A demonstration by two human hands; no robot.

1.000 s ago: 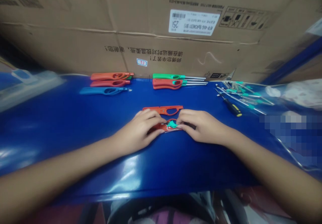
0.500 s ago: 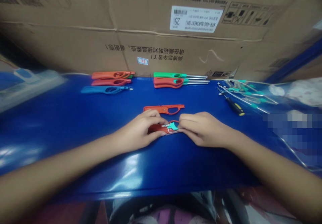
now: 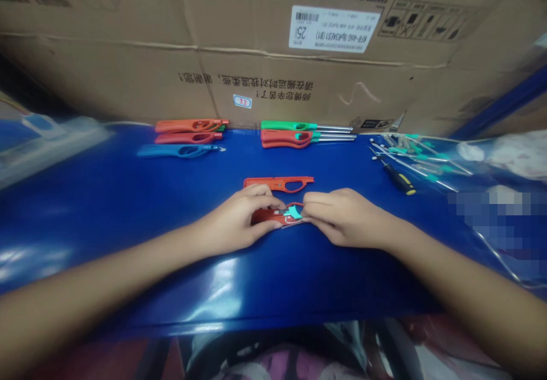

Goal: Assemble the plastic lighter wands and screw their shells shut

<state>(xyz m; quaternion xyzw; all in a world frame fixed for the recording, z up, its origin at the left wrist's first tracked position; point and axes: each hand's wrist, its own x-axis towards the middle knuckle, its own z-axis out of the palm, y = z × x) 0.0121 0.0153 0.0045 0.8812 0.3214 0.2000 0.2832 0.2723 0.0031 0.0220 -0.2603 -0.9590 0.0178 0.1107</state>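
Between my two hands, at the middle of the table, is the red-orange half shell of a long-nosed lighter (image 3: pixel 264 216). A teal trigger piece (image 3: pixel 293 212) sits in it, with a white wire curving below. My left hand (image 3: pixel 252 215) grips the shell's handle end, thumb below and fingers above. My right hand (image 3: pixel 335 217) is closed at the shell's other end, close beside the teal trigger; its fingertips hide what they pinch. Just beyond my hands lies another orange half shell (image 3: pixel 280 184) with an oval finger opening.
Orange, red and blue lighter shells (image 3: pixel 177 151) lie at the back left. Lighters with metal tubes (image 3: pixel 307 138) rest before a cardboard box (image 3: pixel 239 21). On the right are a black-and-yellow screwdriver (image 3: pixel 399 179) and a heap of rods with teal parts (image 3: pixel 421 152).
Both hands keep almost the same position and grip. The view has shifted very slightly; nothing is let go or picked up.
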